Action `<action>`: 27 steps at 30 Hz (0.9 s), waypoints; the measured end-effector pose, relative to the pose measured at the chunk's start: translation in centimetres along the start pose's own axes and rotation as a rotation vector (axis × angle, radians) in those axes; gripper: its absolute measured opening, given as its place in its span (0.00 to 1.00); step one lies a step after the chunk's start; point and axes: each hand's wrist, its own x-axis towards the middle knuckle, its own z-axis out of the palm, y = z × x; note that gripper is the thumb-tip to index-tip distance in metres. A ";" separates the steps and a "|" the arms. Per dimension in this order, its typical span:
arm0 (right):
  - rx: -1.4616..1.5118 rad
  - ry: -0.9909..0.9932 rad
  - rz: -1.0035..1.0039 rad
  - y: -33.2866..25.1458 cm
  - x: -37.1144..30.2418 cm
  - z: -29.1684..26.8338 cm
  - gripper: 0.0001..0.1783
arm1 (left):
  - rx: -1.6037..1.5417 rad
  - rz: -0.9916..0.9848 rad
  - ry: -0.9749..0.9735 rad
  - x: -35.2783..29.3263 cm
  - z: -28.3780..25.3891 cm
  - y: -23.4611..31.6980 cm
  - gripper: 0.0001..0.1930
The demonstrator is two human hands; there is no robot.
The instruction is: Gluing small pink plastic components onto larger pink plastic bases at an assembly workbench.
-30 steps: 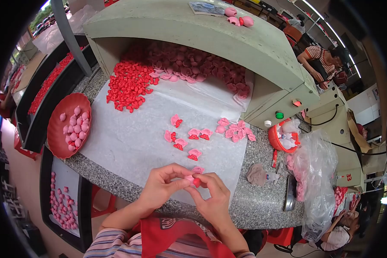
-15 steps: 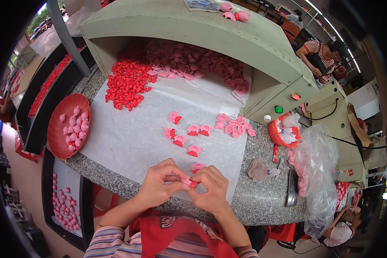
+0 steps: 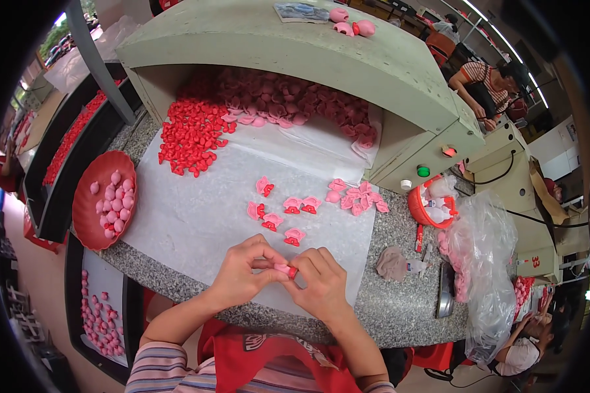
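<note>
My left hand (image 3: 246,272) and my right hand (image 3: 318,285) meet above the near edge of the white sheet (image 3: 190,223). Between their fingertips they pinch a small pink and red molded piece (image 3: 291,270). The left fingers are on its pink part and the right fingers at its red end; they partly cover it. Just beyond lies a pink cup-like piece with a red bow-shaped part (image 3: 294,236). Several similar pink and red pieces (image 3: 293,204) are spread farther up. Loose pink pieces (image 3: 360,198) are grouped on the right.
A pale green hooded box (image 3: 295,52) covers piles of red parts (image 3: 190,141) and pink shells (image 3: 295,98). A red bowl (image 3: 85,203) of pink balls stands left. To the right are an orange basket (image 3: 421,213) of bottles, a crumpled cloth (image 3: 392,263) and a clear plastic bag (image 3: 488,262).
Both hands stay together on the small piece, and its red end has turned slightly. The pink and red piece beside the right fingers no longer shows. The whole view has shifted slightly.
</note>
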 end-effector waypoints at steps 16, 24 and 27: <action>-0.397 0.003 0.317 8.3 1.2 2.4 0.16 | 1.013 0.328 0.147 31.5 1.5 -3.7 0.15; -0.332 -0.116 0.336 6.1 1.7 1.1 0.23 | 1.238 0.308 0.426 34.9 4.2 -7.3 0.19; -0.291 -0.104 0.280 4.3 3.3 1.3 0.21 | 0.906 0.218 0.244 32.9 1.6 -4.1 0.18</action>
